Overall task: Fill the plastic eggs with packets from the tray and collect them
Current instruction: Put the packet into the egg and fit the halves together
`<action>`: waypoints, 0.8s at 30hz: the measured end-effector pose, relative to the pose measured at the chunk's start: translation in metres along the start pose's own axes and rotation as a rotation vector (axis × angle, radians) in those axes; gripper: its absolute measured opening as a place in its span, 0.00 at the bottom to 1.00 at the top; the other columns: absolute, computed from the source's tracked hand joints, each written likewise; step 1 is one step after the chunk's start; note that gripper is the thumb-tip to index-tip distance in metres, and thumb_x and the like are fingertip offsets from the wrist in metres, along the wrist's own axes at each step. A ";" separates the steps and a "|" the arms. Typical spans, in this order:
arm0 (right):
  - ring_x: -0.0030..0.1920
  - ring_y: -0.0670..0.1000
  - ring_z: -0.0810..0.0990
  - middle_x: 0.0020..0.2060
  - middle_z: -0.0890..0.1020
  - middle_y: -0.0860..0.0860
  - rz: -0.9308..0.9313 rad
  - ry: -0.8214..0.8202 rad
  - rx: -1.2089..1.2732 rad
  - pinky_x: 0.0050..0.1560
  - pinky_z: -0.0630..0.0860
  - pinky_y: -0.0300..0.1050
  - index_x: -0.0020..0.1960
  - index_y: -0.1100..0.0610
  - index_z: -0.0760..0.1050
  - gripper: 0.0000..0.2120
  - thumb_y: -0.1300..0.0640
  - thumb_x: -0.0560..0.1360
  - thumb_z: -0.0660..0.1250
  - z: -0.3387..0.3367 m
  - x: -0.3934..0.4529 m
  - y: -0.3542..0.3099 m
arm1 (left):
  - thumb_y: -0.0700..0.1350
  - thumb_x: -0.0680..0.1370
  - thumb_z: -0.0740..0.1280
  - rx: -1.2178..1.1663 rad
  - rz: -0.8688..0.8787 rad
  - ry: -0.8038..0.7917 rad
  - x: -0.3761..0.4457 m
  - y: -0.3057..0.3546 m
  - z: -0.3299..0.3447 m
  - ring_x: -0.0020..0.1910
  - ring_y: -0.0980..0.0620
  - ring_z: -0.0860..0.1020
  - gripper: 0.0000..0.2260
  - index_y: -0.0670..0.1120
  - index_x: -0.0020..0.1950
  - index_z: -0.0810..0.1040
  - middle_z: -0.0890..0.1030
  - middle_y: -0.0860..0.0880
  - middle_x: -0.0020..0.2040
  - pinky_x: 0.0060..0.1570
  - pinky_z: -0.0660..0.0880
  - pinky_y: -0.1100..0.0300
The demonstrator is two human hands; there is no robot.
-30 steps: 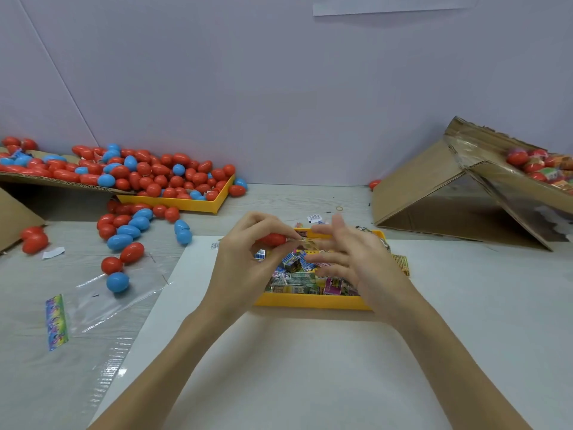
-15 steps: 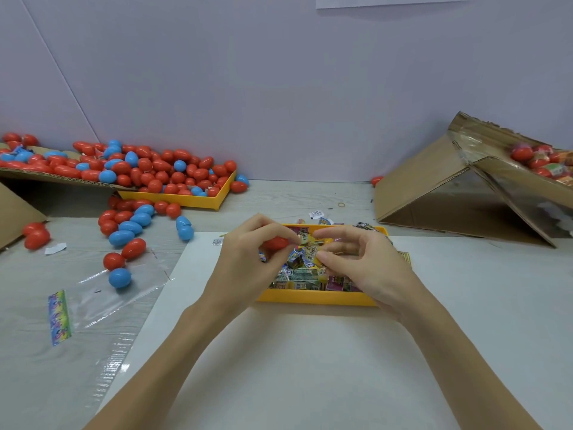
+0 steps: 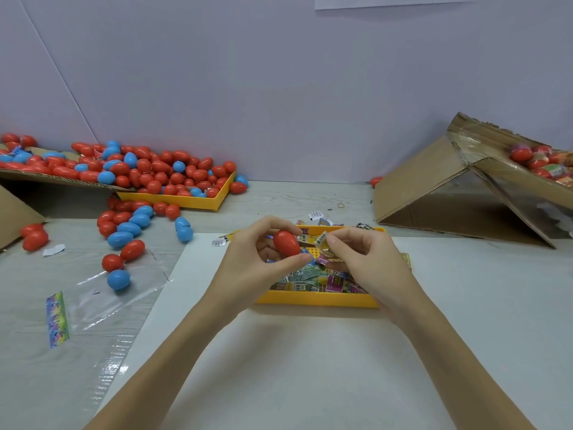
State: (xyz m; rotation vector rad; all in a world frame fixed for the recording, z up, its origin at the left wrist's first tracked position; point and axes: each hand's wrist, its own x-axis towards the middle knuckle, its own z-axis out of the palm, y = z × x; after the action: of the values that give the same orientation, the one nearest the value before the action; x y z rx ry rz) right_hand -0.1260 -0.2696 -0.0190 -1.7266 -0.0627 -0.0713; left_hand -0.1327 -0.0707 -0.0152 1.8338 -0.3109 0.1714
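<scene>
A grey table (image 3: 279, 197) runs out from both hands to the wall. A white sheet (image 3: 310, 367) lies under the forearms. Far to the right of the right hand stands a tilted cardboard box (image 3: 434, 187) with filled eggs (image 3: 539, 164) on its upper flap. Far to the left of the left hand, a heap of red and blue plastic eggs (image 3: 148, 172) spills from a yellow bin (image 3: 186, 201), with loose eggs (image 3: 130, 231) nearer. Directly beneath both hands sits the yellow tray (image 3: 316, 301) of packets (image 3: 310, 279). The left hand (image 3: 251, 268) grips 1 red egg (image 3: 286, 243) between thumb and fingers, above the tray. The right hand (image 3: 366, 259) pinches 1 small packet (image 3: 321, 238) just beside that egg.
</scene>
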 end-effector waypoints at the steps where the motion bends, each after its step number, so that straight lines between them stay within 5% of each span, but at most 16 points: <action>1: 0.44 0.50 0.87 0.44 0.87 0.54 0.012 0.002 0.003 0.54 0.84 0.51 0.51 0.55 0.85 0.06 0.56 0.81 0.69 0.001 0.000 0.000 | 0.51 0.69 0.81 -0.062 -0.046 -0.017 -0.001 0.002 0.002 0.40 0.52 0.84 0.14 0.56 0.53 0.84 0.84 0.51 0.48 0.43 0.81 0.62; 5: 0.47 0.52 0.87 0.46 0.87 0.54 0.031 0.011 0.045 0.54 0.83 0.52 0.53 0.53 0.85 0.06 0.56 0.81 0.69 0.000 0.000 -0.001 | 0.46 0.81 0.70 -0.144 -0.094 -0.059 -0.003 0.006 0.006 0.46 0.51 0.86 0.05 0.50 0.55 0.84 0.85 0.50 0.51 0.44 0.78 0.67; 9: 0.44 0.48 0.85 0.44 0.87 0.53 -0.007 -0.043 0.099 0.44 0.80 0.38 0.51 0.52 0.86 0.07 0.61 0.80 0.70 -0.001 -0.003 -0.003 | 0.39 0.85 0.61 -0.122 -0.125 -0.055 -0.005 0.006 0.010 0.41 0.53 0.82 0.10 0.47 0.56 0.83 0.84 0.49 0.51 0.40 0.77 0.66; 13: 0.41 0.49 0.86 0.41 0.85 0.51 -0.088 -0.113 0.027 0.44 0.83 0.40 0.57 0.52 0.83 0.11 0.65 0.80 0.69 0.001 -0.004 -0.005 | 0.39 0.83 0.54 -0.044 -0.124 0.050 -0.005 0.003 0.011 0.36 0.56 0.74 0.16 0.48 0.51 0.81 0.78 0.50 0.38 0.33 0.70 0.62; 17: 0.42 0.51 0.86 0.41 0.83 0.49 -0.143 -0.154 -0.040 0.44 0.85 0.46 0.61 0.50 0.80 0.14 0.63 0.79 0.71 0.007 -0.008 -0.008 | 0.54 0.84 0.63 0.282 0.123 0.077 -0.010 -0.001 0.014 0.34 0.53 0.76 0.09 0.52 0.49 0.79 0.77 0.51 0.33 0.34 0.69 0.60; 21: 0.40 0.50 0.86 0.42 0.85 0.49 -0.141 -0.108 -0.026 0.40 0.84 0.46 0.61 0.49 0.79 0.12 0.59 0.79 0.72 0.010 -0.009 -0.011 | 0.46 0.81 0.71 0.231 0.144 0.101 -0.008 0.000 0.015 0.39 0.56 0.80 0.03 0.51 0.47 0.81 0.81 0.56 0.38 0.37 0.72 0.69; 24: 0.42 0.52 0.88 0.44 0.87 0.49 -0.009 0.004 0.216 0.41 0.84 0.43 0.63 0.49 0.75 0.16 0.51 0.77 0.73 0.013 -0.009 -0.015 | 0.46 0.80 0.73 0.052 0.048 0.175 -0.006 0.000 0.013 0.42 0.62 0.81 0.05 0.52 0.44 0.83 0.83 0.59 0.41 0.41 0.75 0.71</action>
State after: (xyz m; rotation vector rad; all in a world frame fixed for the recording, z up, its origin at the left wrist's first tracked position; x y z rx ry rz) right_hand -0.1360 -0.2539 -0.0067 -1.5104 -0.0732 -0.0720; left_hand -0.1384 -0.0820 -0.0204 1.8491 -0.2292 0.3740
